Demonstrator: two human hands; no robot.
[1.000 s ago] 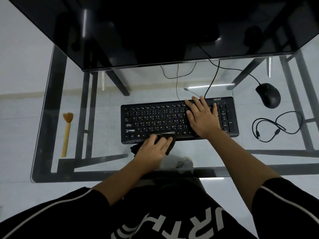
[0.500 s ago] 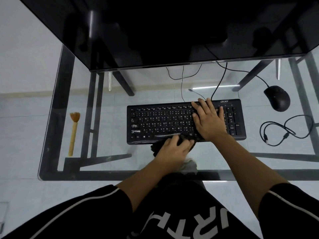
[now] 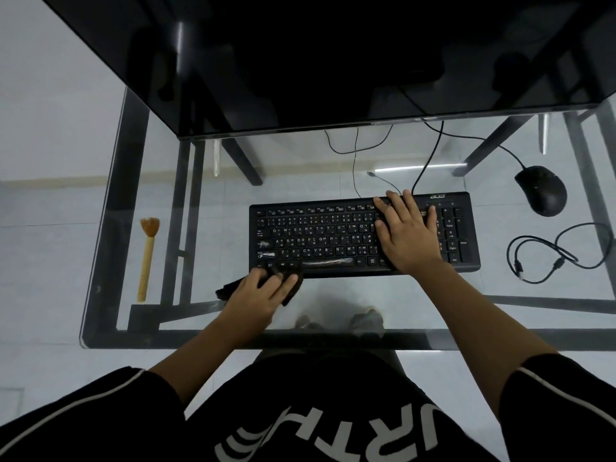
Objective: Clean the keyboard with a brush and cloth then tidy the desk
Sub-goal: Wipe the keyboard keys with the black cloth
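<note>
Keyboard (image 3: 316,235), cloth (image 3: 294,289) beneath flat hands (image 3: 256,296) (image 3: 407,232)

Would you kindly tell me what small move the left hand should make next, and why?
Probably slide the cloth rightward along the front row: the left hand presses it at the front-left corner of the keyboard, pale smudges show on the spacebar beside it, and the right hand lies flat on the keys, steadying it.
</note>
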